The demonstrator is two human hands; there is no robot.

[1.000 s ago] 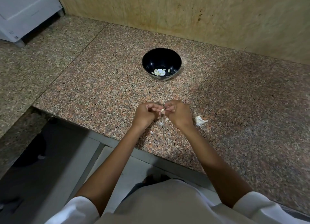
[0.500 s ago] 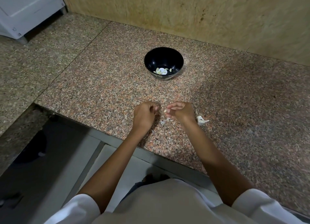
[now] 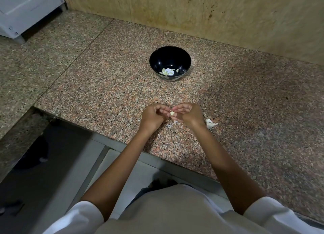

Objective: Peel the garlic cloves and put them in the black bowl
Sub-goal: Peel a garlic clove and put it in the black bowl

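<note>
No text, label, brand, number or sign can be read anywhere, neither on the black bowl [image 3: 159, 61] nor on the white appliance [image 3: 26, 9].

Both arms are out in front, bare forearms angling inward so the wrists nearly meet. Left hand [image 3: 154, 116] is knuckles-up, fingers curled tight into the palm, thumb tucked toward the middle. Right hand [image 3: 189, 115] mirrors it, back of the hand facing up, fingers [image 3: 181, 107] bent and reaching left, fingertips pinching a small garlic clove [image 3: 172, 113] right in the gap between the two hands. The left fingertips crowd up against that same clove, though whether they actually grip it is hard to make out. Both wrists are bent slightly, and the elbows are wide apart, low and close to the body
</note>
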